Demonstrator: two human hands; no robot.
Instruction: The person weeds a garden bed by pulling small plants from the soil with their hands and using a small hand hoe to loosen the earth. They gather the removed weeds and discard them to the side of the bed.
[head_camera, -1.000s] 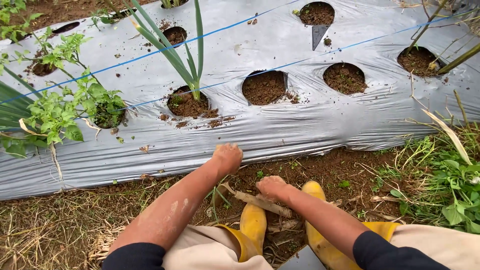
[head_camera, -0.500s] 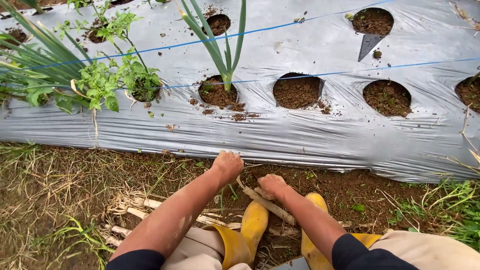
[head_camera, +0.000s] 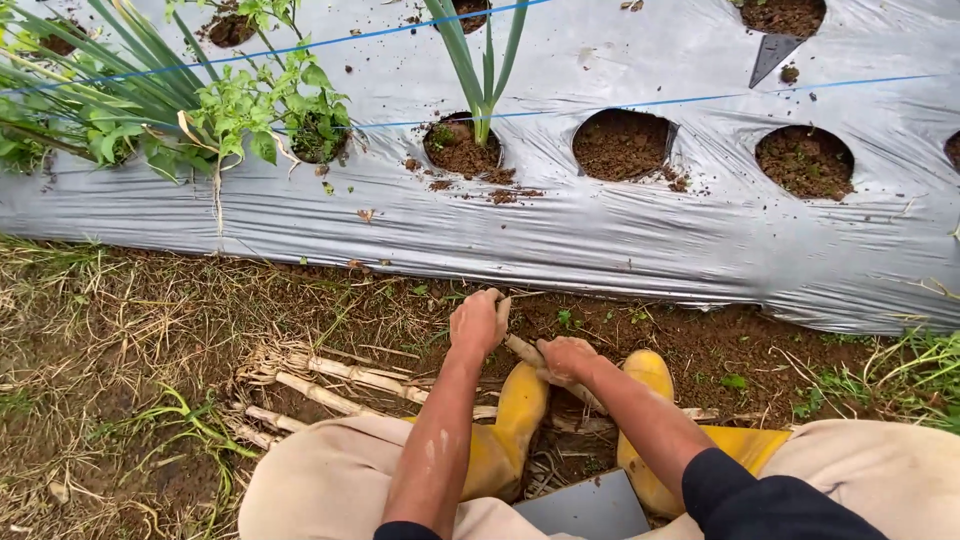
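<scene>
A pale stalk was gripped between the closed left hand and closed right hand, above the yellow boots.

Silver mulch sheet with soil holes, blue strings (two), yellow boots

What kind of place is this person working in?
Most likely a vegetable plot on a small farm. A raised bed lies under silver plastic mulch with round planting holes, a young onion-like plant grows from one, and blue guide strings run along it.
</scene>
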